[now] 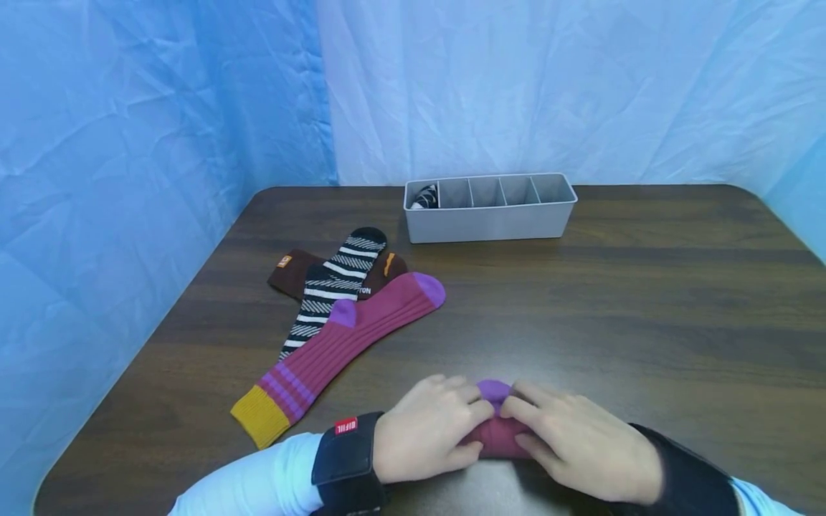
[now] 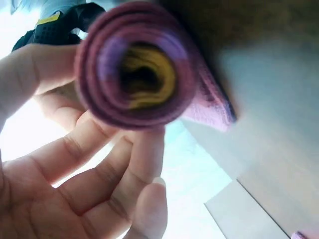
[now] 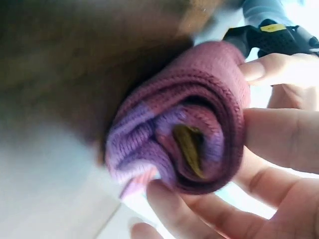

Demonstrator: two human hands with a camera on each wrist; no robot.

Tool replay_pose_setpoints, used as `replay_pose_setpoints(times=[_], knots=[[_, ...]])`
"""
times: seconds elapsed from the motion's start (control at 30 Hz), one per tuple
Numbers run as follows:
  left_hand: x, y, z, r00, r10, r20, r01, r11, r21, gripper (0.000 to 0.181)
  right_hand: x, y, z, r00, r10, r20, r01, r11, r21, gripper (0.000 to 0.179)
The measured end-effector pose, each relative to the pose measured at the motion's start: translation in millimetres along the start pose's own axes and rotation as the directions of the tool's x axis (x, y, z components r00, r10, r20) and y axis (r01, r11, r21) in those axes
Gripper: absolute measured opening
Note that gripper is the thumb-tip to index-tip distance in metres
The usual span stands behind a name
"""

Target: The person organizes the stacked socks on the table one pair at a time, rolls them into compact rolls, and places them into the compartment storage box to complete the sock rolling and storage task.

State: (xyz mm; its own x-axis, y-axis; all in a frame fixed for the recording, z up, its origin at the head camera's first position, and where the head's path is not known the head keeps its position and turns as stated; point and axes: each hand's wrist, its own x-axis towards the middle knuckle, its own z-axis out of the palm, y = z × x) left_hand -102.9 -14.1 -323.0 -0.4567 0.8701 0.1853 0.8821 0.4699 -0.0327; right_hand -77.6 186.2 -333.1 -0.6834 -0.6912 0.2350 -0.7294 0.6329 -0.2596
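A maroon sock with a purple tip, partly rolled up (image 1: 498, 438), lies at the front of the table between both hands. My left hand (image 1: 434, 432) grips its left end with thumb and curled fingers. At the other end my right hand (image 1: 584, 443) pinches the roll the same way. In the left wrist view the rolled sock (image 2: 187, 82) shows a spiral with a yellow cuff at its core. The right wrist view shows looser purple folds on the sock (image 3: 139, 132). A matching flat maroon sock (image 1: 368, 326) with a yellow cuff lies to the left.
A black-and-white striped sock (image 1: 332, 287) lies under the flat maroon one and across brown socks (image 1: 297, 269). At the back stands a grey divided box (image 1: 487, 223); its leftmost compartment holds a rolled striped sock (image 1: 426, 198). Blue sheets (image 1: 516, 86) hang behind the table.
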Motion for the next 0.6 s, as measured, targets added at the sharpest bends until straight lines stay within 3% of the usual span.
replay_pose_setpoints(times=[0.17, 0.37, 0.53, 0.6], knots=[[0.2, -0.1, 1.8, 0.999, 0.016, 0.028, -0.015, 0.999, -0.052, 0.013, -1.1, -3.4, 0.5, 0.993, -0.069, -0.099, 0.057, 0.991, -0.121, 0.027], [-0.3, -0.2, 2.9, 0.999, 0.026, 0.036, -0.023, 0.997, -0.077, 0.011, -2.6, -8.9, -0.3, 0.985, -0.127, -0.121, 0.112, 0.986, -0.124, 0.043], [2.1, -2.0, 3.2, 0.994, 0.002, 0.108, 0.009, 0.995, -0.103, 0.010, -1.8, -9.3, 0.0, 0.980, -0.151, -0.128, 0.126, 0.975, -0.184, 0.054], [3.1, -3.5, 3.4, 0.988, -0.015, 0.156, 0.042, 0.985, -0.167, 0.010, -1.5, -8.9, 1.5, 0.975, -0.168, -0.143, 0.136, 0.968, -0.209, 0.052]])
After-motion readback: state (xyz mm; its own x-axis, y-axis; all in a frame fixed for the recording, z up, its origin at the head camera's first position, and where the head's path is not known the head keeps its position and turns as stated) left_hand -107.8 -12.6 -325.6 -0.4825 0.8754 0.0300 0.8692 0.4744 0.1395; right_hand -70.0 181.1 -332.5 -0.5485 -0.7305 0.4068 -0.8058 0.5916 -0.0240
